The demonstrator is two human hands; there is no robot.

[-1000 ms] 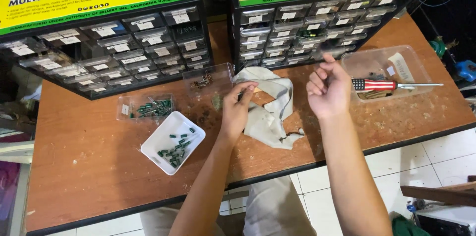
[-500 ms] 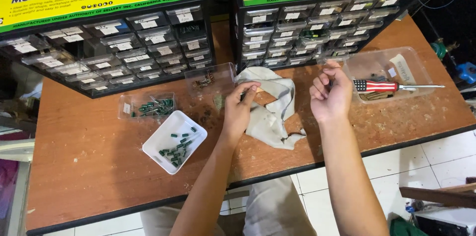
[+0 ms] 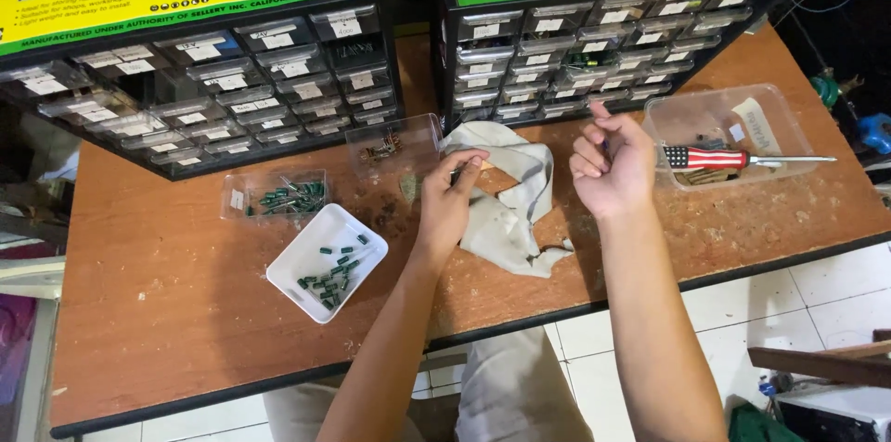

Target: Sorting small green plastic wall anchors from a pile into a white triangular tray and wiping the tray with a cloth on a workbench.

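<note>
1. Left hand (image 3: 445,205) hovers over the grey cloth (image 3: 506,191) on the desk (image 3: 167,312), grip pinched narrow; what it holds, cannot tell.
2. Right hand (image 3: 613,163) is raised, fingers loosely curled, apparently empty.
3. Advice: keep small parts over the white tray (image 3: 327,261), clear of the open clear drawer (image 3: 394,147).

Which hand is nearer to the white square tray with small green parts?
The left hand is nearer, just right of the white square tray. The right hand is farther right, past the grey cloth.

Crumpled grey cloth (image 3: 509,210) on wooden table, beside clear empty drawer (image 3: 394,147)
</note>
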